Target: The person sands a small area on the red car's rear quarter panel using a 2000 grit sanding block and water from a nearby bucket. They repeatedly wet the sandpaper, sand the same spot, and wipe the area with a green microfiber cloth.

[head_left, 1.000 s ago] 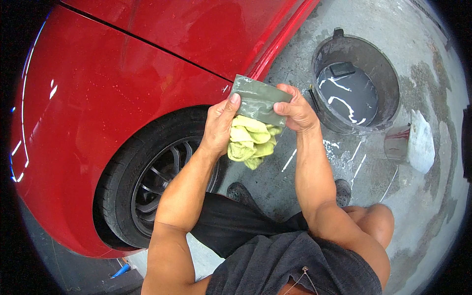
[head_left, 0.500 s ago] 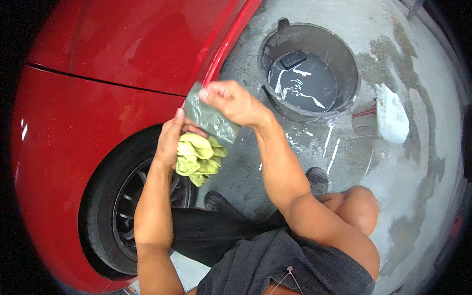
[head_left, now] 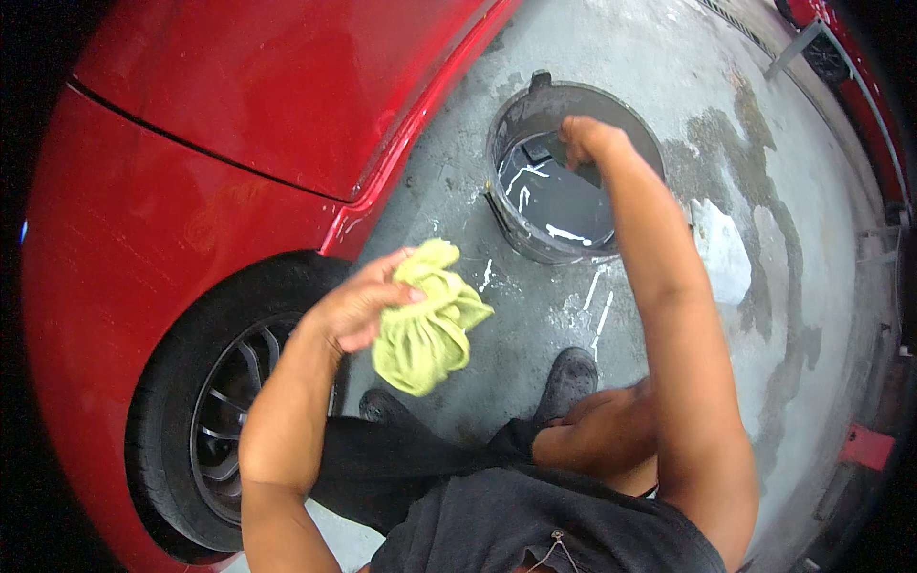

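My left hand (head_left: 368, 301) is closed around a bunched yellow-green cloth (head_left: 425, 329), held in the air beside the red car's front wheel (head_left: 234, 401). My right hand (head_left: 597, 143) reaches over a round black bucket (head_left: 501, 205) of dark water (head_left: 568, 210). Its fingers are bent down, and below them shows part of a grey-green sheet (head_left: 587, 174) that looks like wet sandpaper, mostly hidden by the hand. Near it in the bucket lies a dark block (head_left: 538, 151), partly in shadow.
The red car's body (head_left: 220, 191) fills the left side. To the bucket's right stands a whitish container (head_left: 721, 253) on the wet concrete floor (head_left: 697, 382). My shoes (head_left: 568, 382) are below the bucket. Another red vehicle (head_left: 864, 124) and a metal stand (head_left: 798, 48) are at the far right.
My right hand has carried the grey-green sheet away from my left hand, to the right and over the bucket. The left hand keeps the cloth, now turned and raised more into view.
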Demonstrator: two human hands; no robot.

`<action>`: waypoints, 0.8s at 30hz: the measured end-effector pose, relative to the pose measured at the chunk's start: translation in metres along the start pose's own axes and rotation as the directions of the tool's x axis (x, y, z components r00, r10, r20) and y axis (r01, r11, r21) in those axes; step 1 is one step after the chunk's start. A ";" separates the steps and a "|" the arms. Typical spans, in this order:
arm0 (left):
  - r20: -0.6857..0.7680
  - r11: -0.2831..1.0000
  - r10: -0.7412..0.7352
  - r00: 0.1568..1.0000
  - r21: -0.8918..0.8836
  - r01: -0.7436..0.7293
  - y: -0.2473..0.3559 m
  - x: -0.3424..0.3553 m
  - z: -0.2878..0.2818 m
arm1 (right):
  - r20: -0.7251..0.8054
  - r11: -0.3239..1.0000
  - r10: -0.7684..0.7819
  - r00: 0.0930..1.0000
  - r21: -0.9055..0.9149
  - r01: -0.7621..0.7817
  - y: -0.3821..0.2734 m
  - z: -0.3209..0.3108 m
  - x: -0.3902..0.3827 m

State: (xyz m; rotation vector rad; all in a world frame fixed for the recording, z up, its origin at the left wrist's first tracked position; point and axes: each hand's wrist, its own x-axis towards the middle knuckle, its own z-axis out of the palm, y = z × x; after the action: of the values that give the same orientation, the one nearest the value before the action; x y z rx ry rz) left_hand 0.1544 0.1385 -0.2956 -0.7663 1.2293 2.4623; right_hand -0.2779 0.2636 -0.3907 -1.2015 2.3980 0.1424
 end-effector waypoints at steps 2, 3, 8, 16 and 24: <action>-0.074 0.999 -0.008 0.997 0.050 0.011 -0.010 0.000 0.014 | -0.027 0.978 0.157 0.987 -0.135 -0.159 -0.005 0.034 0.006; -0.087 0.997 -0.011 0.996 0.070 0.017 -0.012 0.002 0.020 | 0.031 0.972 0.220 0.975 -0.095 -0.216 0.009 0.063 0.028; -0.272 0.975 0.039 0.961 -0.201 -0.097 -0.009 0.011 0.037 | 0.394 0.983 -0.033 0.919 -0.154 0.101 0.005 0.092 0.055; -0.036 0.895 0.393 0.919 0.245 -0.373 0.036 0.078 0.106 | -0.103 0.862 -0.261 0.960 0.423 0.280 0.023 -0.032 -0.101; 0.027 -0.197 0.069 0.997 0.980 -0.013 0.045 0.327 0.125 | -0.557 0.883 0.116 0.822 0.437 0.172 0.052 0.036 -0.116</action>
State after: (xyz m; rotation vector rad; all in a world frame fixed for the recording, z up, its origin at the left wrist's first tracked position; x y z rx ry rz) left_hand -0.1760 0.2172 -0.3915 -0.1629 2.5471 0.5716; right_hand -0.2456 0.3914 -0.3772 -1.1426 2.6590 -0.8969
